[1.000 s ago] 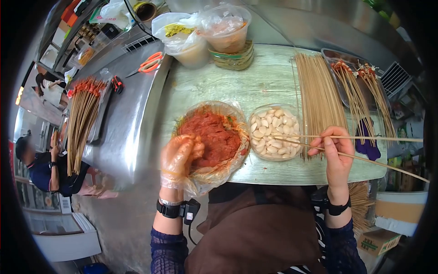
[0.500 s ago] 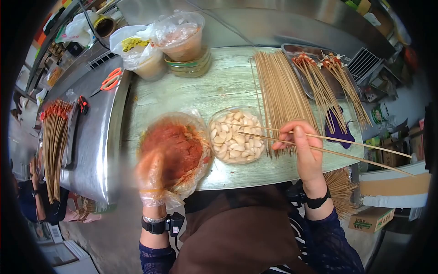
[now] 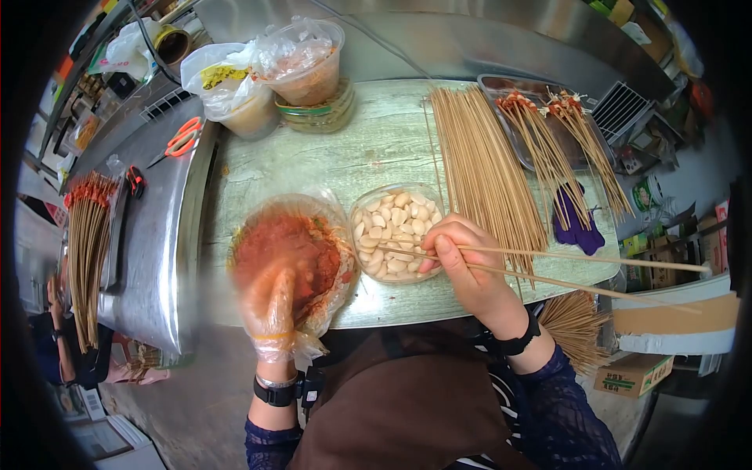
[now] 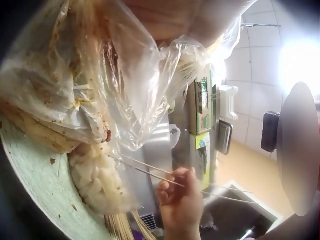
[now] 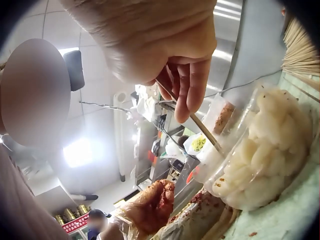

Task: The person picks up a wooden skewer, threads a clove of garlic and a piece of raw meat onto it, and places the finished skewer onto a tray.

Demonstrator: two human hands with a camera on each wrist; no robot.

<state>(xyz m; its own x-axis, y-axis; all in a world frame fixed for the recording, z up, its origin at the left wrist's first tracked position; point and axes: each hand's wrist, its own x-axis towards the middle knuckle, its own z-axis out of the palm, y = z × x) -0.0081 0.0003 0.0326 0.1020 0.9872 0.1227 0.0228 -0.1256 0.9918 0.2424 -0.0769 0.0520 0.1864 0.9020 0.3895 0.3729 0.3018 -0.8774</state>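
In the head view the left hand (image 3: 272, 301), in a clear plastic glove, touches the red minced mixture (image 3: 294, 254) in a plastic-lined bowl; motion blurs its fingers, and how they lie is hard to see. The right hand (image 3: 470, 270) is bare and pinches two thin wooden skewers (image 3: 548, 253), their tips over the pale cloves (image 3: 395, 227) in a clear container. The right wrist view shows the right hand (image 5: 155, 45) with curled fingers round a skewer (image 5: 202, 129) beside the cloves (image 5: 265, 150). Glove plastic (image 4: 130, 75) fills much of the left wrist view.
Loose skewers (image 3: 482, 164) lie right of the cloves, with a metal tray (image 3: 523, 157) of tipped skewers and a purple cloth (image 3: 576, 223) beyond. Tubs (image 3: 305, 74) stand at the back. On the left metal counter are orange scissors (image 3: 182, 139) and more tipped skewers (image 3: 88, 258).
The camera view has shifted, so objects sit further left. The right hand has moved left with the skewers, closer to the cloves. The left hand has moved over the red mixture.
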